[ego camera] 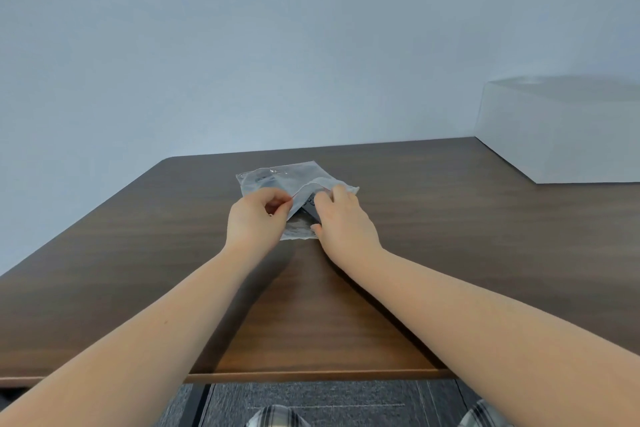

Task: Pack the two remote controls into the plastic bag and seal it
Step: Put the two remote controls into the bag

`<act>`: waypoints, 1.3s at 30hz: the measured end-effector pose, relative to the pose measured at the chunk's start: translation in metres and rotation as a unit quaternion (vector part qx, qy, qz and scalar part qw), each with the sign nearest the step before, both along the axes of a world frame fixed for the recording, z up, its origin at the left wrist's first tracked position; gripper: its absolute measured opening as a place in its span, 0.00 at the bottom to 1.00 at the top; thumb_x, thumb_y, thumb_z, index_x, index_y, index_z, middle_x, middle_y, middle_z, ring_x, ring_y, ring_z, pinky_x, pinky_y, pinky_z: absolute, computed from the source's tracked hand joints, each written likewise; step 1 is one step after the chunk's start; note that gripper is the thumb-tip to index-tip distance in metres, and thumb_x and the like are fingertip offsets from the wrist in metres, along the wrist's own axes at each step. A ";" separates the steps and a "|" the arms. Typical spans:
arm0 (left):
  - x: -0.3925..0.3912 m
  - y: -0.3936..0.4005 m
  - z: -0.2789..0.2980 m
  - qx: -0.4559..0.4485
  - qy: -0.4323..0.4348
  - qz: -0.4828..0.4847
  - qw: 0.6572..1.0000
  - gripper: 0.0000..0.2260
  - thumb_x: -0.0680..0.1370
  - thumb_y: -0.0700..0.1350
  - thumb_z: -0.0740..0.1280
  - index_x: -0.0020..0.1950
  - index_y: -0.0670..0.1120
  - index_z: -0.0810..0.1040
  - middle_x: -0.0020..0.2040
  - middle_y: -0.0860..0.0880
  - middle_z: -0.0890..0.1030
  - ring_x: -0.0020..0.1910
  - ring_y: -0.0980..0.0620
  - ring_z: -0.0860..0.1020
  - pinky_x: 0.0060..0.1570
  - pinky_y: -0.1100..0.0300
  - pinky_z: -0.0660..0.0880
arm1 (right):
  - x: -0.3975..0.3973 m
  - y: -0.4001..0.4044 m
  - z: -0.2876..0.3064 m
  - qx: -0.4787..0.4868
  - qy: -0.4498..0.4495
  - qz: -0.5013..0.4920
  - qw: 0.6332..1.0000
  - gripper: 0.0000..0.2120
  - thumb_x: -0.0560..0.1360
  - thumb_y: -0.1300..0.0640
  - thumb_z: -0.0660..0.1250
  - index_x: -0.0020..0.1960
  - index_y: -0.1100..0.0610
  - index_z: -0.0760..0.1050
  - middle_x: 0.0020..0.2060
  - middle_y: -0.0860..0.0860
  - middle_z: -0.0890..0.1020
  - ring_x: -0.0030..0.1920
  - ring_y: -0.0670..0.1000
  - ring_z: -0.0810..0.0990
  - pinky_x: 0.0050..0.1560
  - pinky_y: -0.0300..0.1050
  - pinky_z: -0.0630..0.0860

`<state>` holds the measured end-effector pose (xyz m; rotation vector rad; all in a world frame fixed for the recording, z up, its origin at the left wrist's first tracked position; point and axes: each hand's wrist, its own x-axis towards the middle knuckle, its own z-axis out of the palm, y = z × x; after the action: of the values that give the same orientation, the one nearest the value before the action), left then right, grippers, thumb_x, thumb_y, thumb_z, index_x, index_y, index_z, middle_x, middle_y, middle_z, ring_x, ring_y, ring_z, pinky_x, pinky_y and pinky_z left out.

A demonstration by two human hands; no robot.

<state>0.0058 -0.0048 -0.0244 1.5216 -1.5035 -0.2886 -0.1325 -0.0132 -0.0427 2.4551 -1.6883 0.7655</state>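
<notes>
We have wide bare room on the brown table (138,270): all along the left side and across the near half, save where our two forearms cross it. At the far middle lies the plastic bag (277,180), with our left hand (254,222) and right hand (346,218) close together on its near edge, so the only gap between them is narrow. On the far right a white box (561,135) blocks the corner. Between that box and the bag the tabletop is open. Behind the far edge the wall (242,45) closes everything off.
</notes>
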 end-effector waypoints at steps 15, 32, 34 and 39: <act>0.010 -0.003 -0.008 -0.010 0.005 -0.009 1.000 0.05 0.73 0.42 0.67 0.41 0.50 0.81 0.35 0.60 0.79 0.36 0.61 0.76 0.38 0.71 0.69 | -0.014 -0.013 0.000 0.049 0.053 0.041 0.997 0.05 0.75 0.65 0.62 0.48 0.59 0.68 0.45 0.54 0.70 0.42 0.57 0.70 0.36 0.50 0.70; 0.019 -0.012 -0.010 -0.008 -0.039 -0.012 0.999 0.04 0.74 0.43 0.67 0.42 0.50 0.82 0.36 0.62 0.79 0.38 0.61 0.77 0.39 0.73 0.69 | 0.016 -0.054 -0.007 0.083 0.144 0.043 0.985 0.12 0.76 0.64 0.57 0.56 0.60 0.74 0.57 0.56 0.76 0.61 0.57 0.69 0.53 0.53 0.76; 0.021 -0.011 -0.012 -0.006 -0.065 -0.020 0.998 0.04 0.74 0.45 0.68 0.44 0.51 0.82 0.37 0.64 0.78 0.38 0.64 0.76 0.40 0.73 0.69 | 0.010 -0.050 -0.004 0.080 0.130 0.053 0.987 0.10 0.75 0.64 0.57 0.53 0.60 0.75 0.55 0.56 0.76 0.59 0.57 0.70 0.50 0.52 0.74; 0.033 -0.005 -0.025 0.027 -0.211 -0.095 0.973 0.17 0.67 0.57 0.73 0.52 0.52 0.80 0.49 0.57 0.82 0.51 0.55 0.75 0.54 0.59 0.73 | -0.027 -0.042 0.003 -0.077 0.054 0.015 0.995 0.06 0.69 0.66 0.60 0.42 0.61 0.76 0.44 0.56 0.80 0.50 0.60 0.74 0.40 0.49 0.73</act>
<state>0.0390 -0.0100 -0.0495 1.5482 -1.9959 -0.1191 -0.1596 -0.0555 -0.0399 2.3762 -1.5009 0.7221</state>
